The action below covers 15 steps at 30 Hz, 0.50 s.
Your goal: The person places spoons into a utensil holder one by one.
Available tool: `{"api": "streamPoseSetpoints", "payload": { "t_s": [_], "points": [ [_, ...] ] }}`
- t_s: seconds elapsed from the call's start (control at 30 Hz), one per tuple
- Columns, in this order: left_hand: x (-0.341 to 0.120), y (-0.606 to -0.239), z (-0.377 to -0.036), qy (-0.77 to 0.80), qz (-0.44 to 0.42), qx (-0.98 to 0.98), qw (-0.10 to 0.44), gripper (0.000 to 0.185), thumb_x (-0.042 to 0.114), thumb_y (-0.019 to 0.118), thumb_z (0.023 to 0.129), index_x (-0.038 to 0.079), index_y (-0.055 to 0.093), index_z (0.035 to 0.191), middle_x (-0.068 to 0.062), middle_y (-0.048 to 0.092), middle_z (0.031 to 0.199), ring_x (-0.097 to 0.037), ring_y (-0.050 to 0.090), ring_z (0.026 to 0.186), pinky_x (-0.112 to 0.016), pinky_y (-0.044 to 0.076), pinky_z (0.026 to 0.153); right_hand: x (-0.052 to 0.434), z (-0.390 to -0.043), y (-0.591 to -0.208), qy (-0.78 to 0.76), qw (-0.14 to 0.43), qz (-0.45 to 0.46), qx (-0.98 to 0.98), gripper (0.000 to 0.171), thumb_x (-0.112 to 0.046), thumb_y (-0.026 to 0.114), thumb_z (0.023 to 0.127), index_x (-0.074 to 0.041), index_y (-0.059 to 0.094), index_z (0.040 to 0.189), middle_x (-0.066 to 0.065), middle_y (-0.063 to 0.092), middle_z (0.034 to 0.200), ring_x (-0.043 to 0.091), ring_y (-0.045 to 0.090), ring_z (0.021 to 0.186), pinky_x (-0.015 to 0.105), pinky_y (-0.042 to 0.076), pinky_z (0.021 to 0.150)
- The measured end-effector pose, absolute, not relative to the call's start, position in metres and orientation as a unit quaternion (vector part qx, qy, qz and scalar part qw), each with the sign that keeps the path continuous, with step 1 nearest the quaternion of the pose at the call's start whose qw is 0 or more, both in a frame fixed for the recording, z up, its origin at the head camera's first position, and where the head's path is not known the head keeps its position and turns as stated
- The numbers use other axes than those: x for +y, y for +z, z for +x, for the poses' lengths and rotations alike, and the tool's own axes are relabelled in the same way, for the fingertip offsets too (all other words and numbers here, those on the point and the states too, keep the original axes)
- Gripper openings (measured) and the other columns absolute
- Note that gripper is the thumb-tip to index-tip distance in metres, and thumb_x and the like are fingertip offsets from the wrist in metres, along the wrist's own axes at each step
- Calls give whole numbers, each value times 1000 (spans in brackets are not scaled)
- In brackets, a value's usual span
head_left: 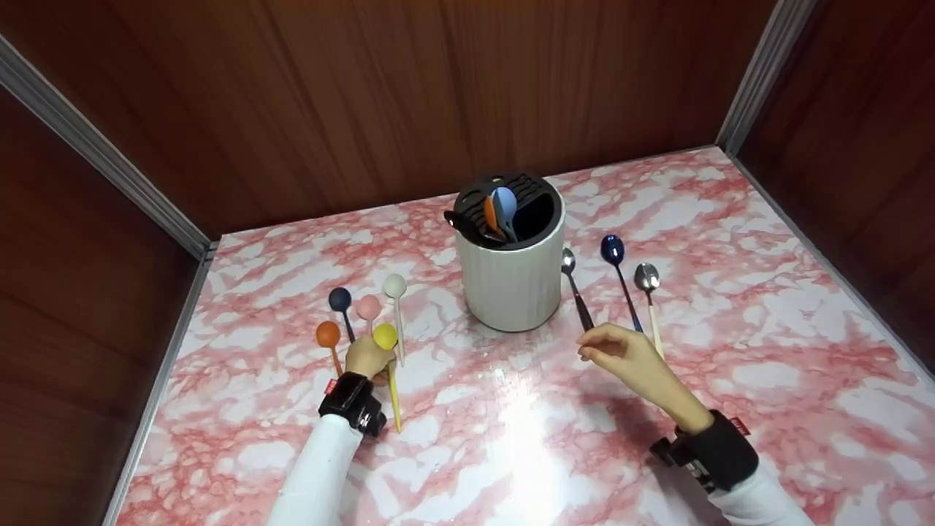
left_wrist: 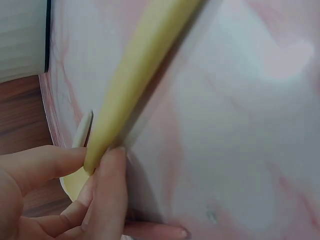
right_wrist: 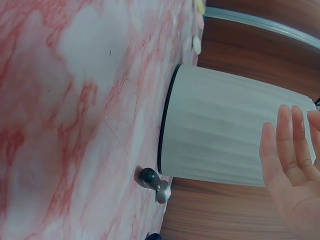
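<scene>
left hand [head_left: 367,357]: pinches the long yellow plastic spoon [head_left: 389,365] just below its bowl, thumb and fingers curled round the handle; sits left of the holder, among the loose coloured spoons.
yellow spoon axis: long axis runs near-far on the pink-and-white marble tabletop [head_left: 511,438]; bowl points away toward the back wall, handle tip points back at the person; head view can't tell if it is lifted or lying flat.
left wrist view only: close-up of the pinch, fingertips [left_wrist: 107,170] pressed on the yellow handle; blurry, a pale spoon tip pokes out behind.
right hand [head_left: 628,358]: fingers straight and relaxed, holding nothing; hovers at the near end of the dark-handled silver spoon [head_left: 575,288]; touching or not, can't tell.
right wrist view only: flat palm with fingers together beside the white ribbed cylindrical utensil holder [right_wrist: 235,132].
holder in head view: upright mid-table, black slotted insert, blue and orange spoons standing inside.
right of holder: dark blue metal spoon [head_left: 617,274], silver spoon with cream handle [head_left: 649,296], lying side by side, bowls away.
left group: orange spoon [head_left: 329,340], navy spoon [head_left: 341,307], pink spoon [head_left: 368,308], white spoon [head_left: 396,307].
</scene>
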State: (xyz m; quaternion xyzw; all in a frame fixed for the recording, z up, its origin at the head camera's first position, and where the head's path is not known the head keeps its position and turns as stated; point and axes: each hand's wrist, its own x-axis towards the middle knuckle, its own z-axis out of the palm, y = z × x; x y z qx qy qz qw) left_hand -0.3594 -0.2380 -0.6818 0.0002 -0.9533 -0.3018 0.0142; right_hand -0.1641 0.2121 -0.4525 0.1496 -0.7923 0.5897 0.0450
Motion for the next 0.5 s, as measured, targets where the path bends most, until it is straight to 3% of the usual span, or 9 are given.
{"api": "streamPoseSetpoints", "payload": {
  "t_s": [0.03,0.1,0.2,0.33,0.5],
  "points": [
    [-245,-706,-373,-294,9,-956,13,36,42,75,60,10,63,71,-11,63,66,-25,59,58,-35,47,52,212,-164,-453,590,45,149,-792,16,-3,63,85,8,63,96,19,65,88,0,63,78,15,54,72],
    [-245,-705,-373,-296,12,-955,10,35,41,75,61,9,64,71,-13,64,66,-28,60,58,-37,49,54,212,-164,-453,590,43,145,-793,16,-4,63,85,8,63,97,20,65,89,0,63,78,15,54,72],
    [-218,-623,-328,-317,22,-948,-13,25,28,71,66,4,65,71,-15,64,66,-28,63,59,-38,52,59,212,-164,-454,589,39,137,-795,17,-5,63,85,7,63,97,19,65,89,0,63,78,16,54,73],
    [-184,-517,-269,-383,40,-922,-41,14,12,64,72,-2,63,70,-8,60,54,-14,58,44,-31,54,50,212,-163,-455,589,34,135,-796,17,-5,63,85,7,63,98,19,65,89,0,63,78,16,54,73],
    [-173,-490,-252,-434,93,-894,-65,14,5,61,77,-8,63,72,-1,55,47,-2,49,34,-22,50,39,212,-164,-455,590,29,135,-795,20,-5,62,85,9,62,99,22,65,91,0,63,79,16,54,73]
  ]
}}
